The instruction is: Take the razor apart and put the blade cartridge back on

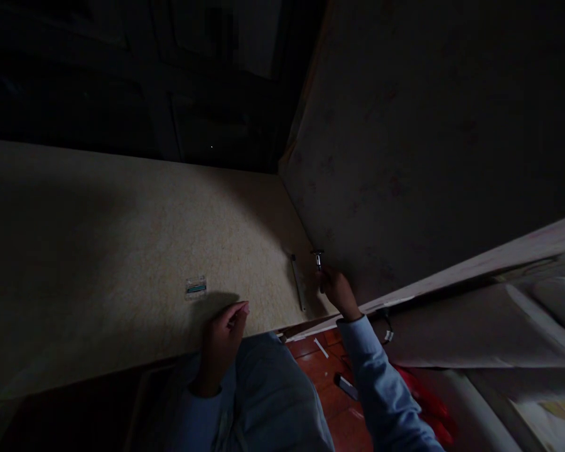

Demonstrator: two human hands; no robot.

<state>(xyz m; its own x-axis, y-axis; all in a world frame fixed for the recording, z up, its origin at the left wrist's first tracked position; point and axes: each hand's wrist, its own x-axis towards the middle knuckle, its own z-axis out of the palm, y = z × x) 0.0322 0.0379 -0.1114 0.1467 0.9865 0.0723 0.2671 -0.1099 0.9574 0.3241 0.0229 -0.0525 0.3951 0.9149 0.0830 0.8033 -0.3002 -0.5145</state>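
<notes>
The scene is dim. My right hand (338, 290) is closed round a small shiny metal fitting (317, 258) at the corner where a flat chipboard panel (122, 238) meets an upright panel (428, 157). My left hand (223, 339) rests at the flat panel's near edge with its fingers curled together; whether anything is in them stays hidden. A thin dark rod (297, 282) lies on the flat panel just left of my right hand. A small clear bag (196, 287) with a green strip lies further left.
Below the panels is a red-brown floor (320, 376) with a small white stick (321, 348), a dark flat object (346, 386) and something red (424, 408). Pale boards or wrapping (499, 314) lie at the right. The background above is dark.
</notes>
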